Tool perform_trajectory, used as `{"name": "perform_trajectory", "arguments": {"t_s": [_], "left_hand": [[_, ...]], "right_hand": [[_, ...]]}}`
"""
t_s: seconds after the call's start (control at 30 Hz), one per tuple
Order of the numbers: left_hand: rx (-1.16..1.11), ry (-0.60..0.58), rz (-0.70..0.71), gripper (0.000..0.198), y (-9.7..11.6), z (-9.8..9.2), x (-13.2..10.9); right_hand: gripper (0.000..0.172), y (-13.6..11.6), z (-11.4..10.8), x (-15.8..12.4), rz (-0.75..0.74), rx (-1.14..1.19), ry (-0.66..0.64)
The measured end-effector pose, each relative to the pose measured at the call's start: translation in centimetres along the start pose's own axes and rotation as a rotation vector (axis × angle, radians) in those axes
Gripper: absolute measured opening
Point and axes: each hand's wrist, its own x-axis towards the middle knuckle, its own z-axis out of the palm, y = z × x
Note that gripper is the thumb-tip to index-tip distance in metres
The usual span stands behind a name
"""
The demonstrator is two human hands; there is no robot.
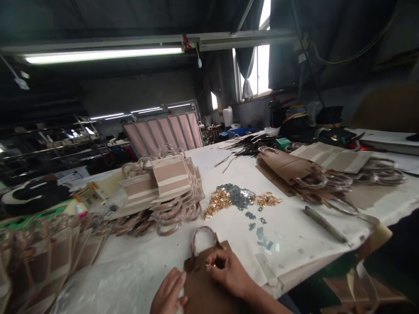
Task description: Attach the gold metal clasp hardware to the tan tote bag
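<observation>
Two hands are placed at the brown panel [199, 294], near the table's [231, 229] front edge. A gold piece [211, 265] is pinched by the right hand [229, 271]; the left hand [168, 291] is loosely curled at the panel's side — any grip there cannot be told. The piece is best kept square, the panel flat — mostly plain, topped by a looped handle [193, 246].

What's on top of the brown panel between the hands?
The right hand, over the panel, pinches a gold piece. The surface beneath that hand is hidden.
</observation>
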Motion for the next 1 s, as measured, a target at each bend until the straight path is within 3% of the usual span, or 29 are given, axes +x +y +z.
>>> {"name": "perform_trajectory", "arguments": {"t_s": [0.23, 0.47, 0.67, 0.77, 0.9, 1.0], "left_hand": [[0.249, -0.104, 0.19, 0.072, -1.5, 0.3, -1.9], [-0.086, -0.112, 0.001, 0.074, -1.0, -0.2, -1.0], [-0.177, -0.555, -0.078, 0.055, 0.3, 1.4, -0.8], [-0.213, -0.661, -0.152, 0.053, 0.4, 2.3, -0.6], [-0.331, -0.664, -0.253, 0.048, -1.0, 2.3, 0.5], [-0.435, -0.62, -0.286, 0.044, -2.4, 1.9, 1.1]], "right_hand": [[0.039, -0.2, -0.2, -0.8, 0.026, -0.042, -0.045], [0.046, -0.1, -0.6, -1.2, 0.114, -0.016, -0.029], [0.051, -0.8, -0.8, -1.4, 0.157, 0.071, -0.054], [0.05, -0.6, -1.2, -1.3, 0.159, 0.119, -0.026], [0.055, -0.1, -2.2, -1.0, 0.197, 0.155, 0.01], [0.053, -0.4, -3.1, -0.4, 0.24, -0.071, -0.018]]}}
